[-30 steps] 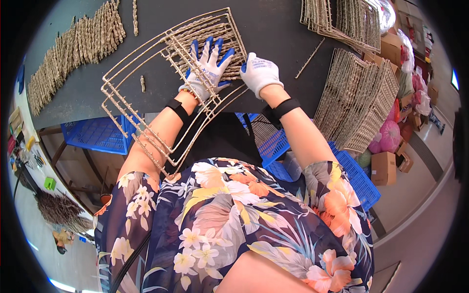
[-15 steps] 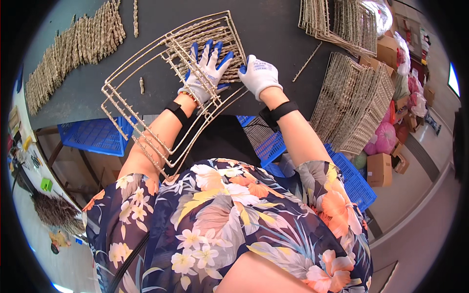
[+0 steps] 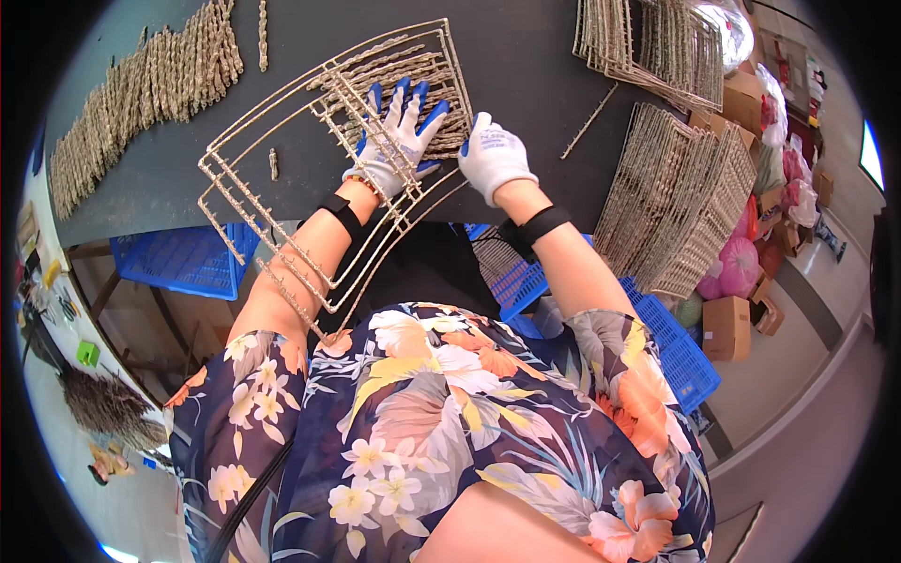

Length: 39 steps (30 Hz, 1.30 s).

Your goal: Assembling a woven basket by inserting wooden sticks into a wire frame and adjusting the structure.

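A curved, pale wire frame (image 3: pixel 457 64) lies partly on the dark table and reaches over its near edge, across my left forearm. Within its right section sits a layer of twisted, rope-like strips (image 3: pixel 449 94). My left hand (image 3: pixel 397 141), in a white glove with blue fingertips, rests on those strips with its fingers spread, under one of the frame's crossbars. Gloved alike, my right hand (image 3: pixel 497 158) is closed at the frame's right side wire. Its fingertips are partly hidden there.
Many similar strips (image 3: pixel 155 89) lie in a row at the left. Stacked wire panels (image 3: pixel 671 197) stand at the right, with more frames (image 3: pixel 652 47) behind. One loose stick (image 3: pixel 589 120) and a short piece (image 3: pixel 273 164) lie on the table. Blue crates (image 3: pixel 183 261) sit below.
The wire frame has shifted slightly to the right and away from me. My right hand has slid a little nearer along its side, while my left hand stays nearly in place.
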Motion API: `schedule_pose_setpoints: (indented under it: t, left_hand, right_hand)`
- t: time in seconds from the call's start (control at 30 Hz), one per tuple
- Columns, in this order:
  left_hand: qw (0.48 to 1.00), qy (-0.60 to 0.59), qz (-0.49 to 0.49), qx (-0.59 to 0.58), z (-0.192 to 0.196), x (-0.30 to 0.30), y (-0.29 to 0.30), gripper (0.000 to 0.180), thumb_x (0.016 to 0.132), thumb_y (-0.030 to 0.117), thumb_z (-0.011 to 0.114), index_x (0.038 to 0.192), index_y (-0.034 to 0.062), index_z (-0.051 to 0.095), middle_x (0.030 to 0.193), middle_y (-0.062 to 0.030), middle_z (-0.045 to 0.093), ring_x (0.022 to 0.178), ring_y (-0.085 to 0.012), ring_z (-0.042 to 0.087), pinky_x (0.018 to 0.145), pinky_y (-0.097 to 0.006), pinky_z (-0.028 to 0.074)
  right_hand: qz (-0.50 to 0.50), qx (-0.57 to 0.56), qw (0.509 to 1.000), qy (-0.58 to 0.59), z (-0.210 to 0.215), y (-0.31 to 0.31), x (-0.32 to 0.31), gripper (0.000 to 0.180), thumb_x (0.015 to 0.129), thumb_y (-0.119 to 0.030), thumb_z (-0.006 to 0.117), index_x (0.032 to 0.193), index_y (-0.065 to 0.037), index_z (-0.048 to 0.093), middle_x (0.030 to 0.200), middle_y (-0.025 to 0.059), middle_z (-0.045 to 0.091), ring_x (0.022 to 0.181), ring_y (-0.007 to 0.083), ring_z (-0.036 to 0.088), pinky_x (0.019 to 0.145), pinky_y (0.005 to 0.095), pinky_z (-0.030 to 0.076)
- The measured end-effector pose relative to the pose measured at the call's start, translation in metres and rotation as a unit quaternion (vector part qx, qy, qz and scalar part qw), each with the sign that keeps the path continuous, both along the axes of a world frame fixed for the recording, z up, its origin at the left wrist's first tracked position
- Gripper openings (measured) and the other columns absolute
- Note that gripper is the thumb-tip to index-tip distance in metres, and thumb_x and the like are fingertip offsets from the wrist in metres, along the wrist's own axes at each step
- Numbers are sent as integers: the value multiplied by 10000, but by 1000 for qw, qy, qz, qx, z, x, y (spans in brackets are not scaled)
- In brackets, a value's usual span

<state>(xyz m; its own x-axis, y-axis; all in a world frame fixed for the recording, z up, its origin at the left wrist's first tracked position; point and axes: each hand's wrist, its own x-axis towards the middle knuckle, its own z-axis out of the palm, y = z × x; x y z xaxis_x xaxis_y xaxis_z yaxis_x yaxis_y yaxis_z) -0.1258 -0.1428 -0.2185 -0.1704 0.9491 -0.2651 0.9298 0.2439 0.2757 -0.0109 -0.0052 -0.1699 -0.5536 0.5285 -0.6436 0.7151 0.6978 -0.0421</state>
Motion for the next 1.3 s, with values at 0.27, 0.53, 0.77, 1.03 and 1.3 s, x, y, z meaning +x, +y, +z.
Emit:
schedule_pose_setpoints:
  t: [0.27,0.53,0.77,1.03,1.3]
  left_hand:
    - [1000,-18,2,13,-4,-2,-1,950,797,626,721,1580,240,346,1653,-241,198,1543,-451,122,1215,-683,13]
    - [999,3,7,33,-6,0,-2,886,835,647,665,1565,237,374,1653,-215,222,1545,-431,122,1216,-674,19]
    - [1000,-1,9,21,-7,1,-1,878,835,645,666,1563,244,381,1652,-224,221,1541,-443,133,1217,-675,10]
    - [999,3,11,40,-9,2,-1,868,840,636,662,1561,237,390,1652,-229,217,1541,-448,128,1212,-686,11]
    - [999,-23,17,47,-12,2,-4,834,861,605,655,1552,212,401,1646,-231,227,1534,-448,150,1214,-678,29]
  right_hand:
    - [-99,-177,975,91,1,32,19,390,921,-287,658,1176,0,590,1126,234,697,1070,394,666,921,454,517]
    - [-91,-72,992,48,0,8,5,402,919,-282,660,1176,10,559,1111,244,698,1073,395,668,930,446,523]
    - [-54,-117,990,64,5,22,15,401,905,-256,674,1164,22,545,1091,254,695,1070,401,661,929,455,517]
    - [-69,-74,990,94,-1,9,15,365,909,-240,656,1149,20,567,1075,232,711,1064,371,677,916,444,526]
    - [-70,-120,985,103,-4,23,24,423,899,-218,688,1223,13,540,1158,238,689,1078,399,664,928,443,527]
